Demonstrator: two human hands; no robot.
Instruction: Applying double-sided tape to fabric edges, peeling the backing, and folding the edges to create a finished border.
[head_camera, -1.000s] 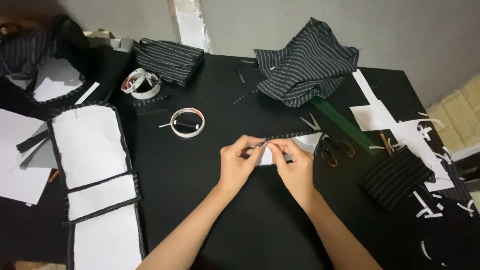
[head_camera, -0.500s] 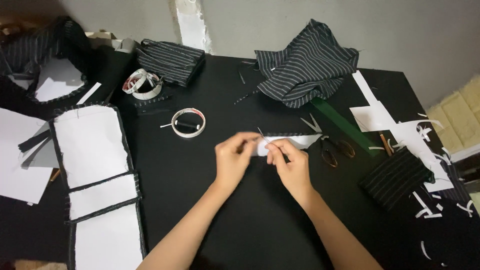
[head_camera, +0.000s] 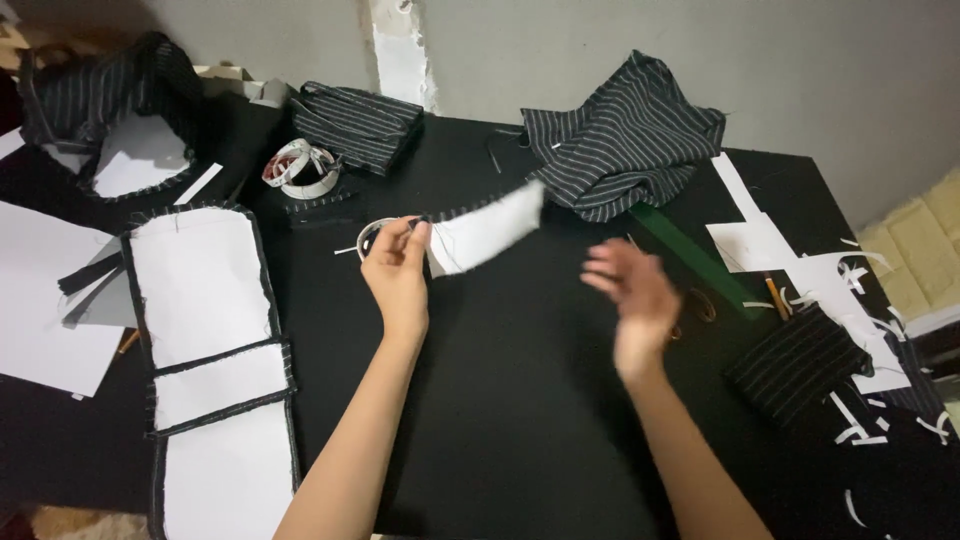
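Note:
My left hand (head_camera: 398, 272) pinches one end of a small white fabric piece with a dark striped edge (head_camera: 490, 228) and holds it in the air above the black table (head_camera: 520, 400). The piece stretches to the right, blurred by motion. It covers most of a roll of white tape (head_camera: 368, 236) lying under my left hand. My right hand (head_camera: 634, 296) hovers to the right with fingers spread, holding nothing, blurred, above the scissors (head_camera: 700, 305).
White panels edged in dark striped cloth (head_camera: 200, 290) lie at the left. A heap of striped fabric (head_camera: 620, 135), a green ruler (head_camera: 695, 262), a folded striped piece (head_camera: 795, 362), white paper scraps (head_camera: 780, 245), another tape roll (head_camera: 298, 168) and folded fabric (head_camera: 358, 122) surround the hands.
Both hands held the small piece at the table's middle. Now my right hand has let go and drawn right, and my left hand has carried the piece up and to the left.

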